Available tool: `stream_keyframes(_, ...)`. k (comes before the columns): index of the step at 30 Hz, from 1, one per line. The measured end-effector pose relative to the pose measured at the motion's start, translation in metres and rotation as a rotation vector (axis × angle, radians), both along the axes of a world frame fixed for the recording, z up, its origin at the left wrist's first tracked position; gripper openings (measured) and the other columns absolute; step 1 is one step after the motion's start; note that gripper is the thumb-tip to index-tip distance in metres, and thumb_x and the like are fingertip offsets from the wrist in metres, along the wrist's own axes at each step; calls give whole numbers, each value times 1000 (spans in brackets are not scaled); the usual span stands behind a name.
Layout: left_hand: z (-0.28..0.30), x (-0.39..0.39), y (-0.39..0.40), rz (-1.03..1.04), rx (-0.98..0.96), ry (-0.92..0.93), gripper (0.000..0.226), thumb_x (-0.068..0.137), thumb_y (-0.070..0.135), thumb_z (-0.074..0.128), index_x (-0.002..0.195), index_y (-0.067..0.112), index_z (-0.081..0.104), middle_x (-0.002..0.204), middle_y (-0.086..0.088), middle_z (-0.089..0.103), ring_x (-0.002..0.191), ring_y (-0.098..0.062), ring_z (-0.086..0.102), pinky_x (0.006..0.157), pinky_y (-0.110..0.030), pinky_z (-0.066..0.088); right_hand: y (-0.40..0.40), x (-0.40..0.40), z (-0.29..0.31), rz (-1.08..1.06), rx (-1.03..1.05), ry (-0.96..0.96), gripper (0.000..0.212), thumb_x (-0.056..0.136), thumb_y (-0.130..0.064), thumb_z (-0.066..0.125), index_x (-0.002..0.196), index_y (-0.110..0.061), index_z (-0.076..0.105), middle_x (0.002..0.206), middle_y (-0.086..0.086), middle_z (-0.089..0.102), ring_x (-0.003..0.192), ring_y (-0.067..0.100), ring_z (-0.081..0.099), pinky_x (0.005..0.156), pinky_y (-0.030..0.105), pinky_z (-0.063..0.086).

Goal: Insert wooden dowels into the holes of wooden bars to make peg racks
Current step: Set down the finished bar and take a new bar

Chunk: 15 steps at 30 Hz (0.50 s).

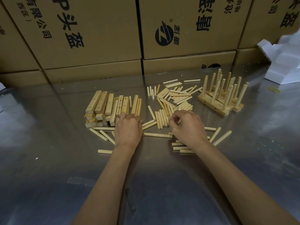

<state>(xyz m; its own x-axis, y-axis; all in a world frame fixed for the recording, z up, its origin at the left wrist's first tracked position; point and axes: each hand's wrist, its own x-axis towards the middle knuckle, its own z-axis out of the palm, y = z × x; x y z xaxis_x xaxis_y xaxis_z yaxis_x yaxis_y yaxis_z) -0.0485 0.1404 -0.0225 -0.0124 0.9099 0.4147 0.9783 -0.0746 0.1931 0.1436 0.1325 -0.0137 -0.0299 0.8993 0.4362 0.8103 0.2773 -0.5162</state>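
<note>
A stack of pale wooden bars (107, 108) with drilled holes lies left of centre on the steel table (48, 143). My left hand (128, 129) rests palm down at the stack's near right end, fingers on the bar ends. A heap of loose dowels (173, 99) spreads to the right. Over its near edge, my right hand (186, 125) has its fingers curled together; whether they pinch a dowel is hidden. More dowels (157, 135) lie scattered between and beneath both hands. Finished peg racks (222, 95) with upright dowels stand at the right.
Brown printed cardboard boxes (97, 33) form a wall along the table's far edge. White foam pieces (282, 62) sit at the back right. A stray dowel (104, 151) lies near the left forearm.
</note>
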Motion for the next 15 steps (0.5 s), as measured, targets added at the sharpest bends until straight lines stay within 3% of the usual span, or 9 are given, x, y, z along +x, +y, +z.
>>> stream_keyframes(4, 5, 0, -4, -36, 103, -206, 24, 101, 17, 55, 119, 14, 70, 112, -7, 70, 111, -23, 53, 97, -36, 43, 0, 0, -1, 2, -5, 6, 14, 92, -24, 59, 84, -21, 69, 81, -7, 65, 90, 15, 54, 84, 34, 44)
stream_keyframes(7, 14, 3, -11, -29, 185, -480, 19, 97, 17, 62, 113, 17, 72, 102, 0, 70, 97, -10, 59, 87, -26, 50, 0, 0, 0, 29, -50, 127, 13, 93, -23, 58, 88, -21, 70, 79, -8, 66, 77, 11, 57, 70, 26, 43)
stream_keyframes(10, 24, 6, -18, -116, 140, -856, 13, 92, 13, 69, 98, 22, 75, 90, 11, 70, 84, 6, 60, 70, -6, 46, 0, -2, 9, 89, -231, 533, 11, 96, -33, 58, 100, -26, 67, 78, -3, 70, 75, 11, 65, 64, 22, 48)
stream_keyframes(12, 32, 9, -24, -256, 22, -1032, 14, 89, 9, 72, 93, 22, 75, 90, 10, 73, 87, 4, 64, 72, -8, 48, 0, -2, 15, 118, -354, 798, 20, 95, -48, 58, 105, -32, 65, 85, -2, 74, 83, 11, 69, 70, 23, 51)
stream_keyframes(15, 40, 18, -31, -410, -167, -1038, 14, 88, 5, 72, 92, 18, 70, 94, 8, 73, 90, -1, 67, 75, -14, 51, 3, 8, 22, 164, -364, 1090, 30, 95, -45, 58, 113, -23, 66, 93, 0, 76, 83, 15, 69, 80, 30, 56)
